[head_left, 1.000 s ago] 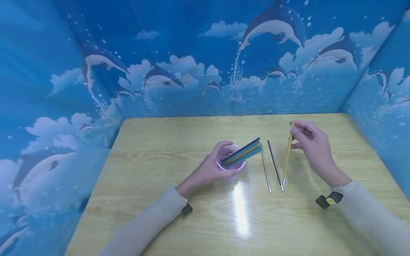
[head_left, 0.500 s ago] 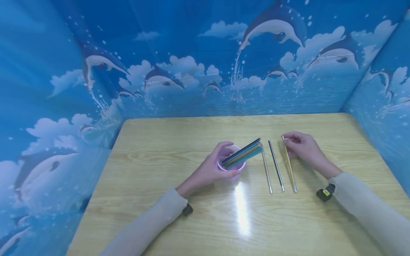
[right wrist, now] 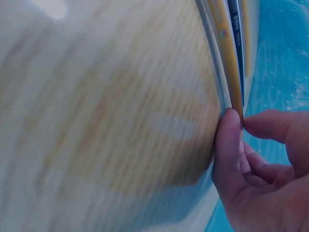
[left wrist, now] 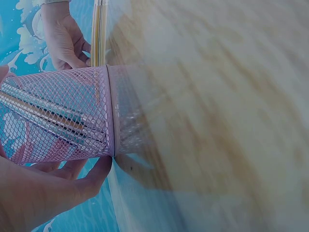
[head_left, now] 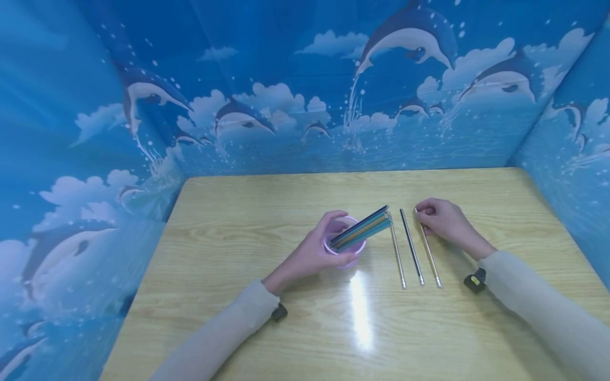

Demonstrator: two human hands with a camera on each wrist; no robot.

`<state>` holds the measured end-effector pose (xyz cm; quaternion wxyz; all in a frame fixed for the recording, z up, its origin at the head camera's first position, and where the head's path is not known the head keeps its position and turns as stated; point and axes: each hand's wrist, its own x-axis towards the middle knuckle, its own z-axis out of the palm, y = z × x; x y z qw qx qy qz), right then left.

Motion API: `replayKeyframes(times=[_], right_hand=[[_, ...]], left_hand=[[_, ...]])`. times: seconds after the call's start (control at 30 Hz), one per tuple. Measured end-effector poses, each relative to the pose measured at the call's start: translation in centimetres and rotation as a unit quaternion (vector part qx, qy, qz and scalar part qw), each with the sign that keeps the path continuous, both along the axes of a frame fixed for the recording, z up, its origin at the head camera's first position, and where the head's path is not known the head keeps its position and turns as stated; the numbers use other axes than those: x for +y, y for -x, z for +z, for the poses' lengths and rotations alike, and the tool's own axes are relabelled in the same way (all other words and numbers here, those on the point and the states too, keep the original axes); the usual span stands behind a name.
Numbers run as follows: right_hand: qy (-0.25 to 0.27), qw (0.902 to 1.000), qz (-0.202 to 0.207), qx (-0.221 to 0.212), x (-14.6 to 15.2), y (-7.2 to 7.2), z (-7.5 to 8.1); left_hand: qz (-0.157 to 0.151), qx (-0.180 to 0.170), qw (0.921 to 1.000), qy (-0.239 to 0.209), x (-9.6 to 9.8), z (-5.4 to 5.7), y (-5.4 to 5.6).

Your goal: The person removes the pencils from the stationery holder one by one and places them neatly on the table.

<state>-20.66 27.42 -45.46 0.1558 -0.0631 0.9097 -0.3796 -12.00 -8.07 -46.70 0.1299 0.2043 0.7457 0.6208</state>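
Left hand [head_left: 316,247]: the pink mesh cup [left wrist: 63,79] is gripped around its side.
Cup's contents: a bundle of pencils [head_left: 362,230] is held inside, tilted.
Right hand [head_left: 443,219]: a yellow pencil's [head_left: 431,255] far end is pinched.
Table [head_left: 248,211]: a dark pencil [head_left: 412,247] is placed between yellow pencil and cup.

Pink mesh cup [left wrist: 55,116]: mouth end cut off by left edge, left wrist view.
Pencils in the cup [head_left: 360,232]: lower ends sunk inside, head view; overlapping, count unclear.
Yellow pencil [right wrist: 229,58]: far end partly hidden by right hand [head_left: 445,219], head view; eraser end cut off, right wrist view.
Black pencil [right wrist: 236,26]: printing too small to read.
Left sleeve [head_left: 224,333]: cut off by bottom edge, head view.
Table [head_left: 238,238]: grain blurred, wrist views.
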Motion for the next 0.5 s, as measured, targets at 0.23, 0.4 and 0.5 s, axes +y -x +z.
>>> replayKeyframes(times=[0.23, 0.4, 0.5], right_hand=[[-0.01, 0.9998, -0.003, 0.019, -0.28, 0.23, -0.29], [-0.013, 0.9995, -0.006, 0.027, -0.49, 0.34, -0.29], [-0.018, 0.9992, -0.005, 0.034, -0.6, 0.3, -0.25]], left_hand=[[-0.004, -0.003, 1.0, -0.007, 0.06, 0.08, -0.06], [-0.004, -0.005, 1.0, -0.006, 0.03, 0.12, -0.08], [-0.003, -0.005, 1.0, -0.004, 0.01, 0.15, -0.08]])
